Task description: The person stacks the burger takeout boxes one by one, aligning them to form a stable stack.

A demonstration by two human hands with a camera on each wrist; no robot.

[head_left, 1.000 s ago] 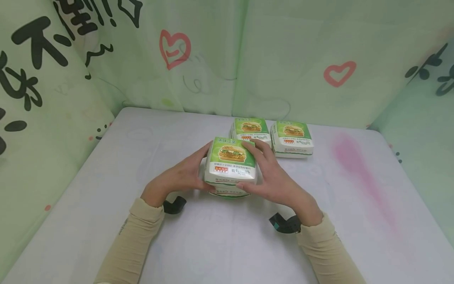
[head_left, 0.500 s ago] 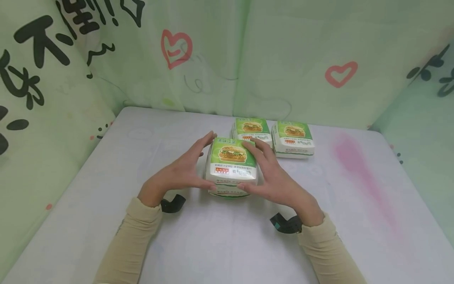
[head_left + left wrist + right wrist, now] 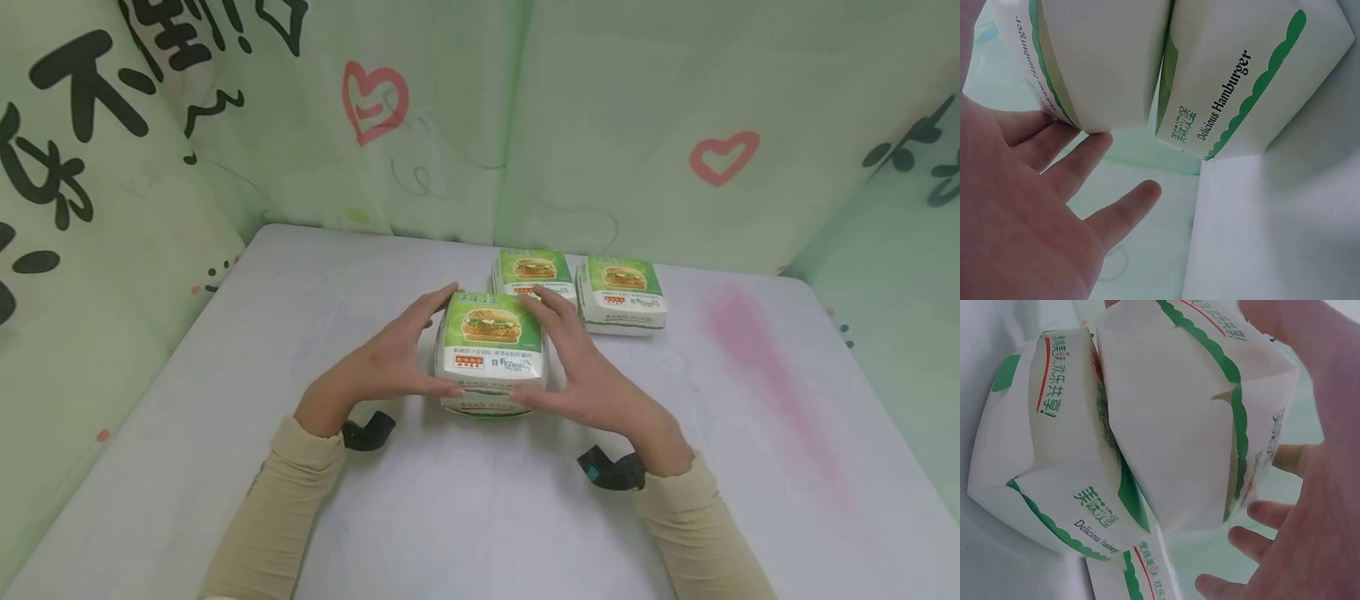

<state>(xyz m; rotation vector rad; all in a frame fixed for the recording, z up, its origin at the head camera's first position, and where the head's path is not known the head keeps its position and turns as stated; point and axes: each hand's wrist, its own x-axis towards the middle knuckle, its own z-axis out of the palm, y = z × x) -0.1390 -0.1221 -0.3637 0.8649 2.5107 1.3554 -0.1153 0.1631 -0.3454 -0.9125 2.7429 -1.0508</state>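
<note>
Two white-and-green hamburger boxes stand stacked at the middle of the table, the upper box (image 3: 491,329) set on the lower box (image 3: 483,405). My left hand (image 3: 381,360) is spread at the stack's left side, thumb near the front, fingertips along the upper box's edge. Across from it my right hand (image 3: 596,379) lies with its thumb at the front and fingers over the right rear corner. In the left wrist view fingertips meet the upper box (image 3: 1100,56) beside the lower box (image 3: 1229,94). The right wrist view shows the right hand (image 3: 1291,537) with outstretched fingers beside the upper box (image 3: 1166,419).
Behind the stack stand two more hamburger boxes, a partly hidden one (image 3: 536,267) and one to its right (image 3: 622,292). The white tabletop (image 3: 465,517) has a pink stain (image 3: 765,375) at right. A green curtain (image 3: 600,100) runs along the back.
The left fingers lifted off the upper box, then came back toward its rear corner. My right hand has slid slightly right, loosening from the box. The stack has stayed in place.
</note>
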